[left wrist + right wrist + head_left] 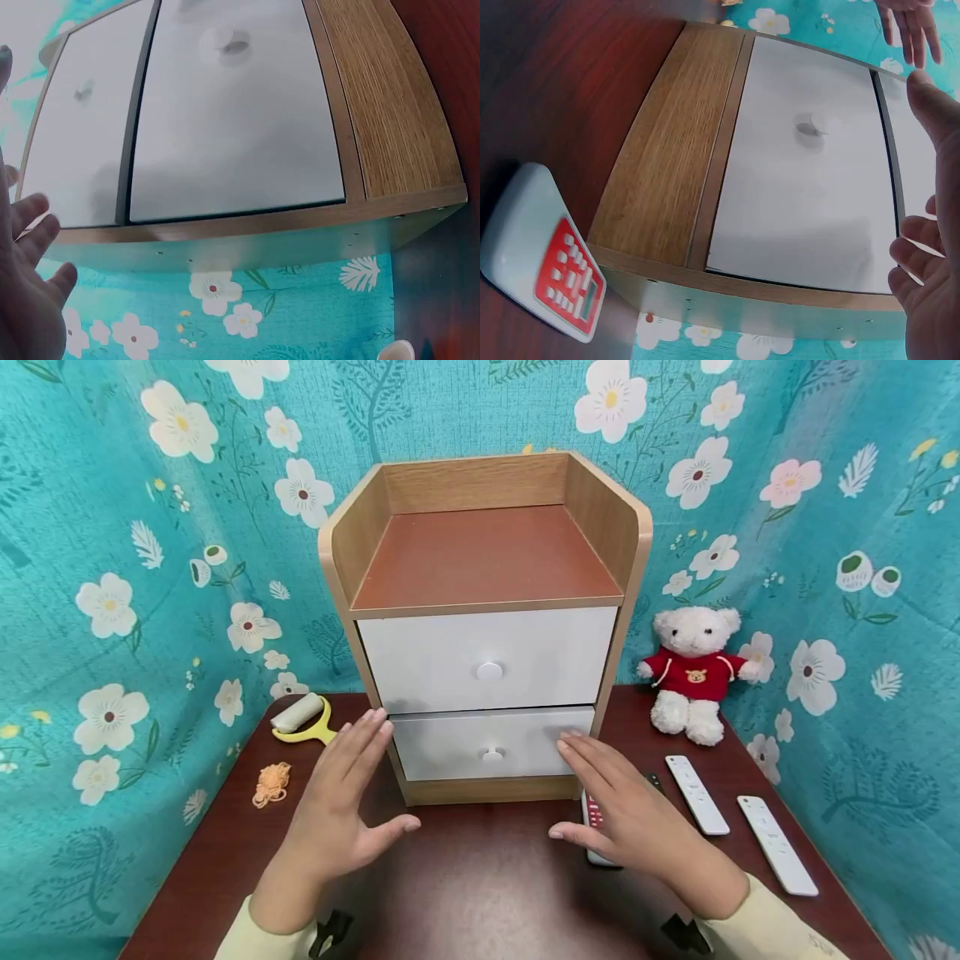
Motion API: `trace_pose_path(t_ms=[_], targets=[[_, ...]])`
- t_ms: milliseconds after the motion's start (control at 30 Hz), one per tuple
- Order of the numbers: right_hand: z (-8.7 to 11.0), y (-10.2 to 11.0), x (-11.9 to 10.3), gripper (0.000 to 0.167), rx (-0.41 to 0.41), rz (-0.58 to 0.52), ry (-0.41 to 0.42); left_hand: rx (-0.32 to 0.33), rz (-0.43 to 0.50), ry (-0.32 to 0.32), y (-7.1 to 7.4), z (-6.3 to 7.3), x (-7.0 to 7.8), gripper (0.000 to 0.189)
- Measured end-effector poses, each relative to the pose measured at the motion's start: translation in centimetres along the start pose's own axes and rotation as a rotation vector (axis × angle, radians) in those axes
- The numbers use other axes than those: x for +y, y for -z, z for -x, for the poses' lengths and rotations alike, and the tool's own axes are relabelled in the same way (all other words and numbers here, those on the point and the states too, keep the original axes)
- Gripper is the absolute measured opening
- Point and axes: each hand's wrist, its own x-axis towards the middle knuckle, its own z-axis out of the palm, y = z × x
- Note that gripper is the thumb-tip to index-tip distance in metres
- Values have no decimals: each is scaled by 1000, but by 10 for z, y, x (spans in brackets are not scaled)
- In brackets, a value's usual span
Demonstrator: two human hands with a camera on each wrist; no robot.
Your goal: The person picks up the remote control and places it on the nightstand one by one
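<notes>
A wooden two-drawer cabinet stands in the middle of the table. Its white upper drawer and lower drawer both look closed, each with a round white knob. My left hand is held up before the cabinet's left side, fingers extended and thumb apart, holding nothing. Mirroring it on the right, my right hand is also raised with straight fingers and nothing in it. Below that hand lies a white device with a red keypad and a small display; the hand partly hides it in the head view.
At the left lie a yellow-handled lint roller and an orange bundle of yarn. At the right sit a white teddy bear in a red hoodie and two white remotes. A floral teal curtain surrounds the table.
</notes>
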Motion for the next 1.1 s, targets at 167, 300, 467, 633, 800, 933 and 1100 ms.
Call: trace_pose_path(t_ms=[167,300,467,633,800,933,1100], targets=[[7,-5,-1,100,60,-47,-79,168,7,24,-5,-2,-6,100],[13,-8,-4,100,84,-84,-167,263,20,151,-8,-5,-6,102],[21,-12,-9,95,109,-66,-322,317,82,385,-12,-13,-8,88],[29,-19,-12,88,176,-66,-444,325,218,632,-20,-25,-9,75],[37,-28,-15,85,224,-64,-558,323,358,736,-28,-37,-9,72],[43,-34,-17,86,242,-34,-617,328,391,769,-33,-43,-9,70],[49,-39,-19,80,272,-2,-664,353,433,790,-35,-50,-7,61]])
